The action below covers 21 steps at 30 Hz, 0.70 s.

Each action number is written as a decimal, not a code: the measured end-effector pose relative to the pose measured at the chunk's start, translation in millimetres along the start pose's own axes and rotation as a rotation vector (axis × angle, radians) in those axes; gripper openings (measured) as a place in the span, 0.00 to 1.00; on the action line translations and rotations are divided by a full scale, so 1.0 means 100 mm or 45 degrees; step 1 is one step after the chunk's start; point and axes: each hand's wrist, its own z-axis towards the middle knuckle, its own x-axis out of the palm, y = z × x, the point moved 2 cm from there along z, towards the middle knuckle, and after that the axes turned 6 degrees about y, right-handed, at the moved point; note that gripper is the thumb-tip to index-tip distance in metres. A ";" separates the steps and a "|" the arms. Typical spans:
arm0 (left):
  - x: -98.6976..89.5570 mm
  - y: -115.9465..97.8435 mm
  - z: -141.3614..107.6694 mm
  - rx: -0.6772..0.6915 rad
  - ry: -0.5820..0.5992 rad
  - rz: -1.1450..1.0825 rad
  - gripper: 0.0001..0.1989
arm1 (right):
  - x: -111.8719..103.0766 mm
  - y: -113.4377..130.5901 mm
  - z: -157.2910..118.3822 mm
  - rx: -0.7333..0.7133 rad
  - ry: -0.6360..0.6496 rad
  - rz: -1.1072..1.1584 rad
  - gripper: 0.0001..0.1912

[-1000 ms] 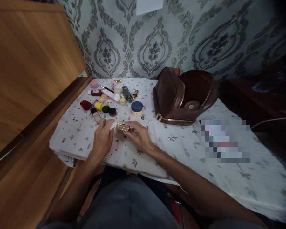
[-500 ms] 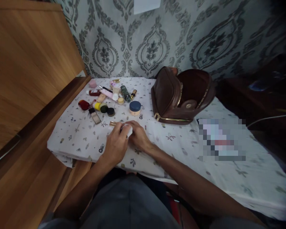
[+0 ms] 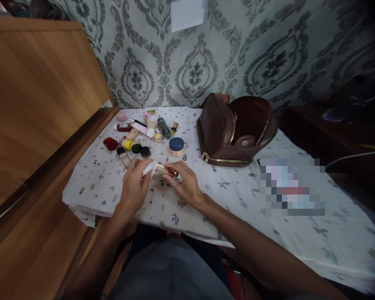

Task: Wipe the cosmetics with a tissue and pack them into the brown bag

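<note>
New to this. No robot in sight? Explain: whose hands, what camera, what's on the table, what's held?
Right, no robot: these are a person's own bare hands. There is one viewpoint, a camera worn on the person's head, looking forward and down; that is why the forearms come in from the bottom.

The left hand pinches a white tissue-like piece. The right hand holds a slim item with a shiny brown end; exactly what it is, I can't tell.

On the patterned tablecloth sit a blue-lidded jar, a dark green bottle, a pink tube and other small containers. An open brown bag stands to the right. The pixelated patch beyond it can't be read.
</note>
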 end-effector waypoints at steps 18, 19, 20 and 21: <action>0.30 -0.31 -0.06 0.012 0.194 0.380 0.15 | 0.00 -0.29 -0.01 0.354 0.408 0.029 0.05; 0.34 -0.37 -0.08 0.049 0.213 0.376 0.16 | -0.01 -0.28 -0.01 0.315 0.395 0.043 0.04; 0.38 -0.42 -0.09 0.089 0.228 0.366 0.16 | -0.02 -0.27 -0.02 0.278 0.384 0.065 0.04; 0.40 -0.46 -0.10 0.122 0.235 0.352 0.17 | -0.03 -0.26 -0.02 0.251 0.376 0.096 0.06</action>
